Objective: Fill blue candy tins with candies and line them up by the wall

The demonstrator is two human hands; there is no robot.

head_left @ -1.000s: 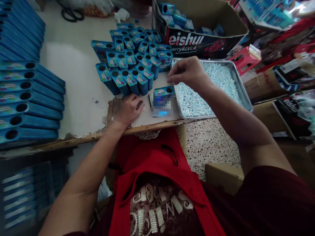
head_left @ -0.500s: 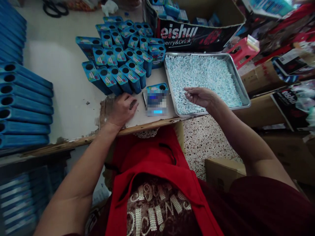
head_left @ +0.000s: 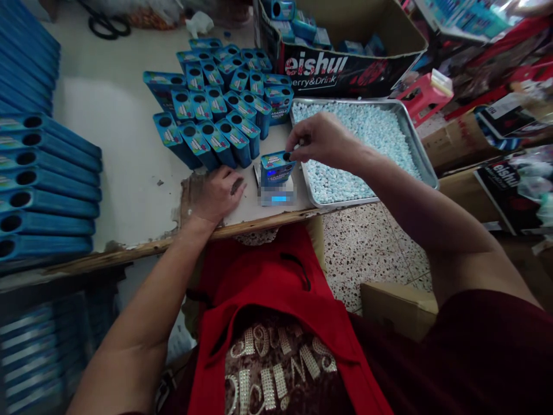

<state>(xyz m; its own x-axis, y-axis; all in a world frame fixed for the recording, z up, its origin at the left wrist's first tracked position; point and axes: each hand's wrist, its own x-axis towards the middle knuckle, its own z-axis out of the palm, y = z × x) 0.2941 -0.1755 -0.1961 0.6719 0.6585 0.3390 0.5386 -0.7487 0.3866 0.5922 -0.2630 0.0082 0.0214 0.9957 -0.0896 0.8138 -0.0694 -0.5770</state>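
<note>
A small blue candy box (head_left: 276, 165) stands on a little scale (head_left: 270, 199) with a lit blue display, near the table's front edge. My right hand (head_left: 322, 141) is over the box's right end, fingers pinched on a few small pale candies by the round hole in its top. Beneath that forearm lies a metal tray (head_left: 317, 202) full of pale blue and white candies (head_left: 345, 187). My left hand (head_left: 220, 193) rests on the table left of the scale, palm down, fingers loosely bent, holding nothing. Just behind it stand several upright blue boxes (head_left: 216, 109) with holes in their tops.
Blue boxes (head_left: 47, 190) lie stacked at the left. A large printed carton (head_left: 341, 75) holding small boxes stands behind the tray. Black scissors (head_left: 108, 23) lie at the back left. A pink stool (head_left: 425, 95) and cartons are on the right, beyond the tray.
My right hand has moved left and away from me, from above the candy tray to the hole of the box on the scale. My left hand has stayed resting on the table.
</note>
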